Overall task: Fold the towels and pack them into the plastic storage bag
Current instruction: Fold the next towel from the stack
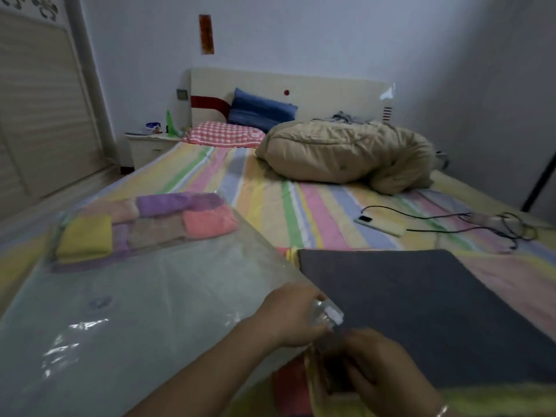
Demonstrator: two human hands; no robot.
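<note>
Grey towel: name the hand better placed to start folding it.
Right. The right hand sits at the near edge of the grey towel. The left hand is farther off, and its grip holds the mouth of the plastic storage bag.

one wide-angle camera rides on the person's head and looks forward and down along the bed (301,206) toward the headboard (331,88), which lies far beyond both hands. the left hand (288,317) and right hand (382,365) sit very near the lens at the bottom of the frame, close together, with the forearms entering from the lower edge. the plastic storage bag (150,296) spreads left of the left hand, the dark grey cloth (421,296) lies just beyond the right hand, and straight lines bow toward the frame's borders.
</note>
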